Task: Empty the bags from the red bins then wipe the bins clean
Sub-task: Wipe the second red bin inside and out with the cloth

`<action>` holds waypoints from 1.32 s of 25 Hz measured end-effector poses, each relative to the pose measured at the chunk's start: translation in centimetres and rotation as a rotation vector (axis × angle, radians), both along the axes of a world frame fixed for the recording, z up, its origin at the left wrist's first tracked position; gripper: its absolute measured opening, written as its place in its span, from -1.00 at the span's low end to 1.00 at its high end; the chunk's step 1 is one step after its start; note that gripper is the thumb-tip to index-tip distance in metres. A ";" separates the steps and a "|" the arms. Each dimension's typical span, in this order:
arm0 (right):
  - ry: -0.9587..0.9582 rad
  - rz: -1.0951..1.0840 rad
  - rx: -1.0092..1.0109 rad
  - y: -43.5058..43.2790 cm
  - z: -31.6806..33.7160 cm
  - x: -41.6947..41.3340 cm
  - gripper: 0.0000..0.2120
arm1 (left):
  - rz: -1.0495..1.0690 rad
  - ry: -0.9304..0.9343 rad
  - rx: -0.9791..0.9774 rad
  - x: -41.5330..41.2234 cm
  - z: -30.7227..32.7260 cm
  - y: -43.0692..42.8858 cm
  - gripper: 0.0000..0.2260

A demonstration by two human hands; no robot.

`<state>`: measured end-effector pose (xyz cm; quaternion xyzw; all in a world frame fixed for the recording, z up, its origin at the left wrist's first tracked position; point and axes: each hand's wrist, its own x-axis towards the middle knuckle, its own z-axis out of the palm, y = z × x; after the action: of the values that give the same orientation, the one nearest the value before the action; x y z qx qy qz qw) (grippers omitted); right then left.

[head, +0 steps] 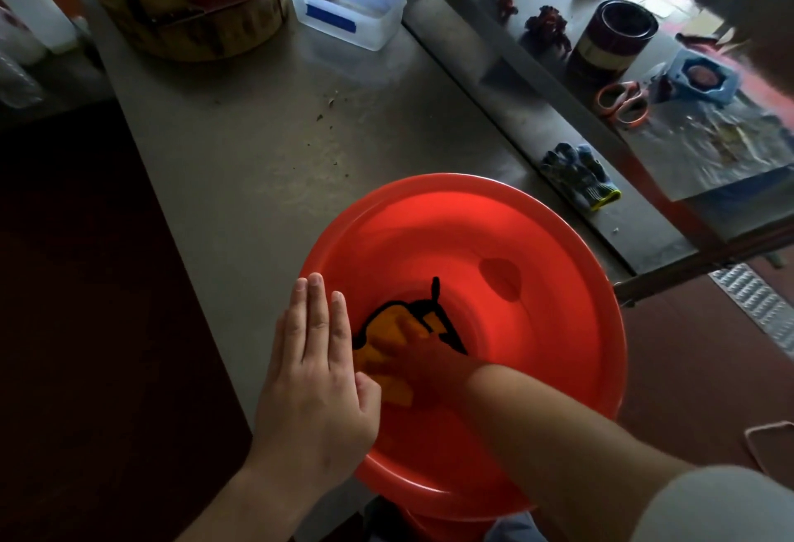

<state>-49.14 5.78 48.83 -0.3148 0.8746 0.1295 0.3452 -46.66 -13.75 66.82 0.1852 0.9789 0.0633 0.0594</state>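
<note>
- The right hand (423, 363) is pressing flat, fingers spread, on an orange cloth (389, 341) inside the red bin (537, 240).
- The left hand (316, 374) is lying open on the bin's near-left rim, gripping nothing.
- The bin is sitting on the steel table (258, 154), overhanging its near edge.
- A clear tub (348, 2) is standing far behind.
</note>
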 end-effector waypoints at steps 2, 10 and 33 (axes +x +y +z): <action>-0.037 -0.017 0.047 4.0 -0.9 -0.6 -0.21 | -0.001 -0.004 -0.002 0.1 0.0 -0.1 -0.25; -0.045 0.136 0.106 5.7 1.3 -0.1 -0.35 | 0.010 0.000 0.022 0.1 0.0 0.5 -0.25; -0.095 0.222 -0.126 4.2 -2.2 0.0 -0.37 | -0.050 -0.010 0.028 0.2 0.1 -0.1 -0.25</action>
<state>-49.16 10.00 46.63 -0.4366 0.8234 0.0966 0.3494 -46.45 -13.85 66.91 0.2100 0.9726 0.0764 0.0634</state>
